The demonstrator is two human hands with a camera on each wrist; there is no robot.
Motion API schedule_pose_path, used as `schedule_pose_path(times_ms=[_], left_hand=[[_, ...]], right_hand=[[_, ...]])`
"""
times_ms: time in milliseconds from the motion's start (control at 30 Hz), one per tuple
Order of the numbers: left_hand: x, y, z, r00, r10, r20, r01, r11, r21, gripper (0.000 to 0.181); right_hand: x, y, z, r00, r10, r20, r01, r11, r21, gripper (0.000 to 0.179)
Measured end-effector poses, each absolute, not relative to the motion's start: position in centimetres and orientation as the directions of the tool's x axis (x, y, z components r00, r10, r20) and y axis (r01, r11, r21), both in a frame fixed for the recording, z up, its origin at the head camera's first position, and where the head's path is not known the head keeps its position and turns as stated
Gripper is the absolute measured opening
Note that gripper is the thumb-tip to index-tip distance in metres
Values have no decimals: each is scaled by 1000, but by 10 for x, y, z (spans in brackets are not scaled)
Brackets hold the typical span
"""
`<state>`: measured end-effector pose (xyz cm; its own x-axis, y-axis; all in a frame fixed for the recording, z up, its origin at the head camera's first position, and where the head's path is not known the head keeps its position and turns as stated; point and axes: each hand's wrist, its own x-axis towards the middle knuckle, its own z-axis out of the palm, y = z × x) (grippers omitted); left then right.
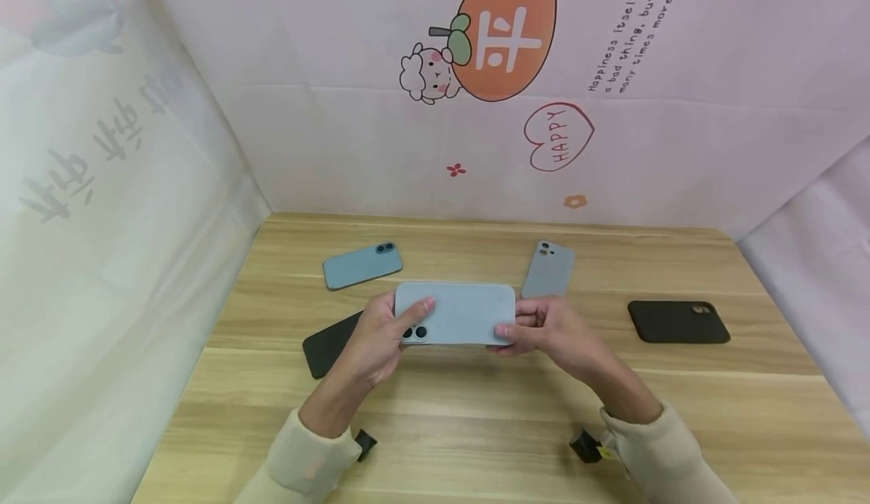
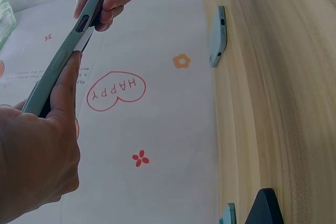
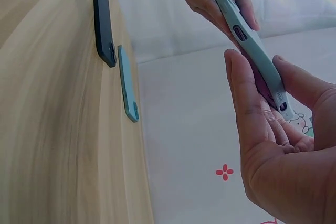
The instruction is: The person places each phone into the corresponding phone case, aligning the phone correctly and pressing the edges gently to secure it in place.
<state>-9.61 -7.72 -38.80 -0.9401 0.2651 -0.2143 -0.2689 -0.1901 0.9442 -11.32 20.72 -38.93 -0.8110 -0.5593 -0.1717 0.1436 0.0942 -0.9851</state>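
Observation:
Both hands hold a light blue phone case (image 1: 469, 311) level above the table, its back toward the head camera and its camera corner at the lower left. My left hand (image 1: 376, 340) grips the left end, thumb lying across the back. At the other end my right hand (image 1: 553, 332) pinches the case between thumb and fingers. Seen edge-on in the right wrist view, the case (image 3: 257, 51) has cutouts along its side, and a darker phone surface shows inside its wall. Most of that phone is hidden.
A blue phone (image 1: 362, 266) lies at the back left, with a dark phone (image 1: 331, 345) partly behind my left hand. Beyond my right hand is a pale phone (image 1: 549, 270). Farther right rests a black phone case (image 1: 678, 322) on the wooden table (image 1: 476, 428). White printed cloth (image 1: 340, 111) stands behind.

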Motion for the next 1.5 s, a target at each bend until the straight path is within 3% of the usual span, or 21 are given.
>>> schedule_pose_path(times_ms=[400,667,1100,1300,1500], left_hand=[[-96,-78,-389,-943,263,-203,-262,-212,941,36],[-96,-76,-389,-938,276,-210,-273,-213,938,38],[-97,-78,-392,-926,317,-206,-276,-195,941,37],[-97,-80,-394,-896,382,-228,-289,-111,951,37],[-97,-76,-401,-825,504,-257,-291,10,957,35]], right_hand=[[-111,208,-394,-790,-592,-159,133,88,-987,37],[-108,207,-397,-810,-564,-163,141,82,-987,36],[-107,210,-398,-794,-585,-168,97,151,-984,33],[-108,213,-398,-804,-567,-180,58,226,-972,32],[-108,210,-394,-828,-540,-155,-43,335,-941,24]])
